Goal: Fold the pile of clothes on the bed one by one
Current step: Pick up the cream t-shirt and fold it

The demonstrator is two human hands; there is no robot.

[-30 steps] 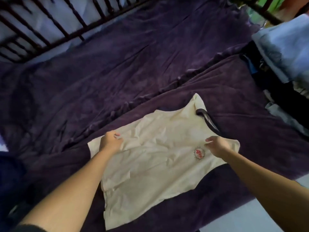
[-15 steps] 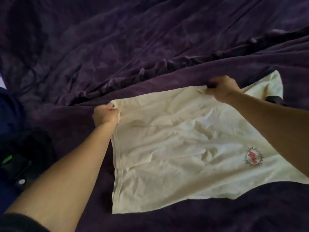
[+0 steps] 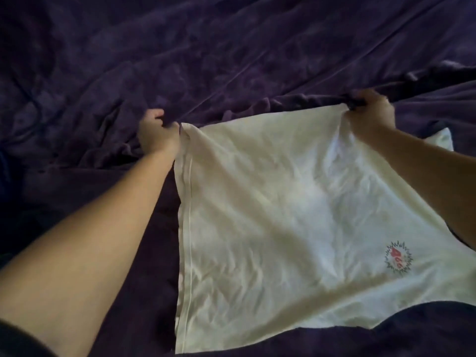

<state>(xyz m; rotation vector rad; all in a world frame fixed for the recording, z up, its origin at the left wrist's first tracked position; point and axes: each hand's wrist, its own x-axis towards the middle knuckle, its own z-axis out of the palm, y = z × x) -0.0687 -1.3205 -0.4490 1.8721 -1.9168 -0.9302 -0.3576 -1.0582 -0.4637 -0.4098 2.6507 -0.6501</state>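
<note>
A dark purple blanket [image 3: 231,47] with a soft, plush-looking surface fills the frame from the upper edge down to the lower corners, rumpled into broad, shallow creases. A raised, wrinkled fold [image 3: 257,101] runs across it from the middle left up toward the right edge, where a paler patch [image 3: 449,65] catches the light.

We're stretching both bare arms forward, our left hand [image 3: 158,135] gripping the cream shirt [image 3: 283,215] at one far corner, our right hand [image 3: 371,112] pinching the other, forearms angling inward.
</note>
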